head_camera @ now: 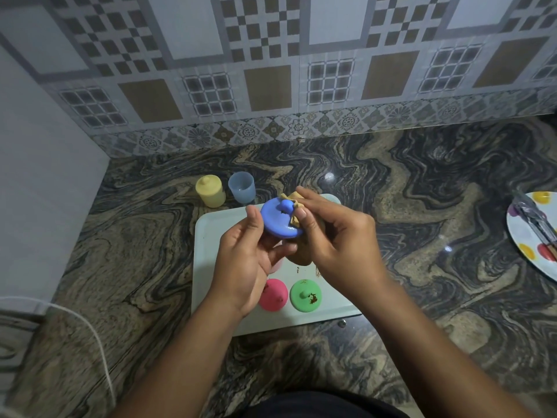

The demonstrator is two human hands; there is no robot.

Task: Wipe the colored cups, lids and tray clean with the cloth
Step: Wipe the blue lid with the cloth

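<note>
Blue lid [280, 221] sits above the white tray [211, 251], gripped by the left hand [245, 260], while the right hand [334, 236] pinches the tan cloth [294, 219], mostly hidden behind its fingers, against the lid's knob.

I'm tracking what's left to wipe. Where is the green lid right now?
In the head view, the green lid lies on the white tray near its front edge, just right of the pink lid.
</note>
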